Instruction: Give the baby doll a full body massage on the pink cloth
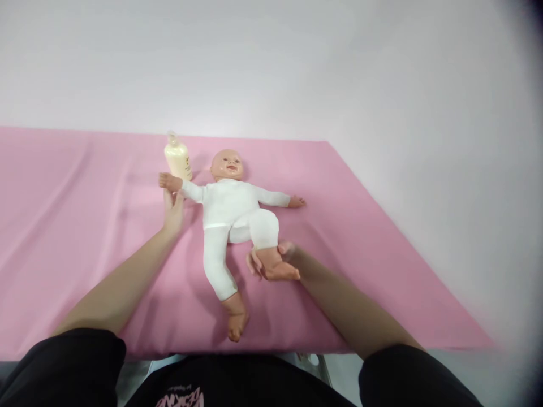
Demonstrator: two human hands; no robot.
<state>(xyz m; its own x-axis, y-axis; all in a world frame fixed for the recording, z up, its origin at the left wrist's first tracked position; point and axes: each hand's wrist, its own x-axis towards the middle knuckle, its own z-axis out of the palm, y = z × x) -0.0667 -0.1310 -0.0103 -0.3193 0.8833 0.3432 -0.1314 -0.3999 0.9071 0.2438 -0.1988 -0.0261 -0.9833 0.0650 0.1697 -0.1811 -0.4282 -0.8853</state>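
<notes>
A baby doll with a white cloth body lies face up on a pink sheet. My left hand holds the doll's arm on the left from below, near the wrist; part of my fingers is hidden behind it. With my right hand I grip the lower leg on the right, which is bent and raised off the sheet. Fingers show on both sides of that ankle. The doll's other leg stretches toward me, and its other arm points out to the right.
A pale yellow pump bottle stands just behind the doll's arm on the left, close to my left hand. The sheet-covered surface has its right edge running diagonally. A plain white wall rises behind it.
</notes>
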